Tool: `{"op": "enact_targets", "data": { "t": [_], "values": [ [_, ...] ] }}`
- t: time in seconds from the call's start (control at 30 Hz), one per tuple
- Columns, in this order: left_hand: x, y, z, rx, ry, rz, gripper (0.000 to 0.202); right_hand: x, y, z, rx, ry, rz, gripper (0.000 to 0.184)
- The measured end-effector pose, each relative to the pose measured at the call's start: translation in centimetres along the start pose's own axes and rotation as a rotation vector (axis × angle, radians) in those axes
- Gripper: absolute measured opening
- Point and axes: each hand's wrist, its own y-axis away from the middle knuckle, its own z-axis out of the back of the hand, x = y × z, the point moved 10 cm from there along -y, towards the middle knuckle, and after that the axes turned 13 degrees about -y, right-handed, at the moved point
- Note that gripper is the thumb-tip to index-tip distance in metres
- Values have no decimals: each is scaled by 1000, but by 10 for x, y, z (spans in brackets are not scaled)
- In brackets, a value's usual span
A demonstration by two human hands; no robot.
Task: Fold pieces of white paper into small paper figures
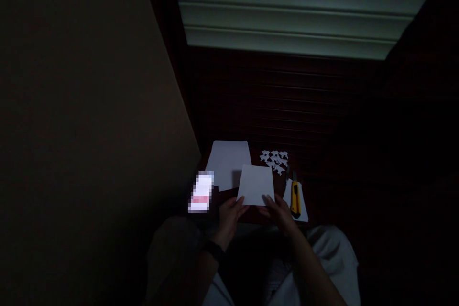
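Leftmost on my feed, a lit screen (201,191) glows, too pixelated for me to read, just beside large white paper (228,162) lying on the dark table (226,195). Next I have the left hand (231,209), pinching the near left corner of a smaller white sheet (256,184), thumb on top; the right hand (278,211) pinches its near right corner likewise. Beyond that sheet, to the right, sit small folded paper pieces (274,159); rightmost, a yellow cutter (295,198) lies over a white strip (303,210).
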Motion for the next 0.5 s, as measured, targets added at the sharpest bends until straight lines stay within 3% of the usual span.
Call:
{"op": "enact_targets", "data": {
  "t": [0.17,0.33,0.5],
  "values": [
    [-10,7,-7,89,-86,5,31,-1,0,2,3,111,23,43],
    [-42,5,-4,189,-260,9,42,-6,7,-4,96,179,-100,40],
    [-64,-17,18,97,-447,-40,36,-5,15,-6,135,252,-142,38]
  ]
}}
